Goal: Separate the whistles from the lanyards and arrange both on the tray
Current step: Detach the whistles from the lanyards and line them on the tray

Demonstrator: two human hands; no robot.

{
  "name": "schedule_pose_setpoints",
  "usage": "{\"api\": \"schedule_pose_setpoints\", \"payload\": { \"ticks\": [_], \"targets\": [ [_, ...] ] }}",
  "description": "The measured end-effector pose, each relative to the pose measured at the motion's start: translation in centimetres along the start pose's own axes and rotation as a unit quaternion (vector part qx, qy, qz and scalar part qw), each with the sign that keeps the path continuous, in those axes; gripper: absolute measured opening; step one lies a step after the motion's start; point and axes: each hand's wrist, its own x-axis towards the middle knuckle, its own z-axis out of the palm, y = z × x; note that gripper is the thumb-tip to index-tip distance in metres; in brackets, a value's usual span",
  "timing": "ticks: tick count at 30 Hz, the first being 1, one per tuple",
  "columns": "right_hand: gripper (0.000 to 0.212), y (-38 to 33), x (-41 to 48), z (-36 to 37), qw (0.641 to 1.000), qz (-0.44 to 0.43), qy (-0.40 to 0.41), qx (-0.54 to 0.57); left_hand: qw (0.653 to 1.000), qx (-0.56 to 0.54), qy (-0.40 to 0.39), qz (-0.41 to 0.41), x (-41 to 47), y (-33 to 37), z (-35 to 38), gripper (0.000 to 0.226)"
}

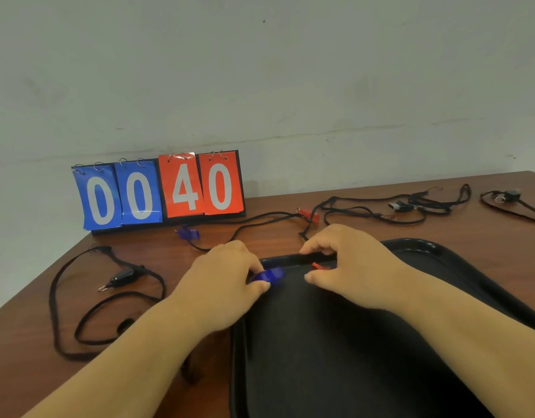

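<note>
A black tray (441, 251) lies on the brown table. At its far left corner my left hand (227, 270) pinches a blue whistle (269, 275) between thumb and fingers. My right hand (347, 257) hovers over a red whistle (319, 266) by the tray's far rim, fingers curled; whether it grips the whistle is hidden. Beyond the tray lie another blue whistle (187, 233) and a red whistle (309, 213) on black lanyards (260, 220). A black whistle (123, 277) on its lanyard lies at left. Two more black whistles (399, 205) with lanyards lie far right.
A flip scoreboard (160, 191) reading 00 40 stands against the grey wall at the table's far left. The table's left edge runs diagonally near the looped lanyard (53, 306).
</note>
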Motion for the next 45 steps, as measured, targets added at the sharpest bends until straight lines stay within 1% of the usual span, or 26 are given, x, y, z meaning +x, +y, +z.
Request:
{"api": "schedule_pose_setpoints", "payload": {
  "ticks": [1, 3, 6, 10, 13, 15, 16, 18, 20, 22, 24, 27, 31, 32, 33, 34, 36, 37, 38, 41, 45],
  "targets": [
    [0.037, 0.2, 0.0, -0.1, 1.000, 0.012, -0.014, -0.014, 1.000, 0.019, -0.001, -0.008, 0.1, -0.1, 0.0, 0.028],
    [0.045, 0.5, 0.1, -0.1, 0.998, 0.040, -0.046, -0.031, 0.999, 0.022, 0.012, -0.026, 0.3, -0.3, 0.2, 0.029],
    [0.044, 0.6, 0.2, 0.0, 0.994, 0.066, -0.079, -0.038, 0.999, -0.016, 0.025, -0.046, 0.5, -0.7, 0.6, 0.029],
    [0.044, 0.5, 0.3, 0.0, 0.993, 0.065, -0.090, -0.039, 0.996, -0.073, 0.025, -0.051, 0.7, -1.0, 1.1, 0.038],
    [0.056, 0.2, 0.3, -0.1, 0.995, 0.051, -0.088, -0.021, 0.995, -0.078, 0.028, -0.048, 0.8, -0.9, 1.4, 0.045],
    [0.059, 0.1, 0.2, -0.1, 0.996, 0.048, -0.067, 0.029, 0.995, -0.082, 0.050, -0.033, 0.7, -0.5, 1.4, 0.050],
    [0.056, -0.1, 0.1, -0.1, 0.996, 0.049, -0.049, 0.058, 0.994, -0.085, 0.071, -0.017, 0.6, -0.1, 1.3, 0.051],
    [0.043, -0.3, 0.0, 0.0, 0.991, 0.056, 0.002, 0.125, 0.988, -0.105, 0.107, 0.024, 0.2, 0.9, 1.0, 0.052],
    [0.034, -0.6, -0.1, 0.0, 0.968, 0.080, 0.032, 0.237, 0.983, -0.132, 0.118, 0.055, -0.3, 1.8, 0.8, 0.050],
    [0.032, -0.8, -0.1, 0.0, 0.937, 0.096, 0.035, 0.333, 0.979, -0.149, 0.119, 0.073, -0.7, 2.3, 0.9, 0.045],
    [0.029, -0.9, -0.1, 0.0, 0.920, 0.104, 0.038, 0.375, 0.975, -0.164, 0.125, 0.078, -0.8, 2.5, 0.9, 0.038],
    [0.027, -0.9, 0.1, 0.0, 0.905, 0.109, 0.027, 0.410, 0.968, -0.181, 0.153, 0.079, -0.8, 2.8, 0.9, 0.030],
    [0.025, -0.6, 0.3, 0.1, 0.887, 0.113, 0.011, 0.447, 0.968, -0.169, 0.173, 0.064, -0.8, 2.5, 0.7, 0.024],
    [0.025, -0.6, 0.2, 0.1, 0.889, 0.108, 0.009, 0.445, 0.969, -0.165, 0.175, 0.055, -0.8, 2.3, 0.5, 0.022],
    [0.026, -0.6, 0.1, 0.1, 0.901, 0.099, 0.009, 0.422, 0.972, -0.160, 0.168, 0.047, -0.7, 2.0, 0.4, 0.020],
    [0.026, -0.5, 0.0, 0.0, 0.923, 0.087, 0.008, 0.376, 0.976, -0.148, 0.153, 0.041, -0.6, 1.9, 0.2, 0.018],
    [0.021, -0.2, 0.0, 0.1, 0.971, 0.058, -0.007, 0.230, 0.989, -0.096, 0.103, 0.039, -0.4, 1.7, 0.1, 0.016],
    [0.019, -0.1, 0.0, 0.2, 0.986, 0.045, -0.027, 0.156, 0.994, -0.064, 0.081, 0.043, -0.4, 1.7, 0.1, 0.019],
    [0.017, -0.1, 0.1, 0.3, 0.993, 0.037, -0.049, 0.103, 0.996, -0.036, 0.064, 0.047, -0.3, 1.7, 0.2, 0.022],
    [0.020, -0.1, 0.4, 0.5, 0.995, 0.041, -0.082, 0.028, 0.997, 0.010, 0.042, 0.059, -0.3, 1.7, 0.5, 0.028],
    [0.029, -0.2, 0.7, 0.5, 0.996, 0.018, -0.063, -0.061, 0.997, 0.018, 0.042, 0.059, 0.1, 1.7, 0.7, 0.030]
  ]
}}
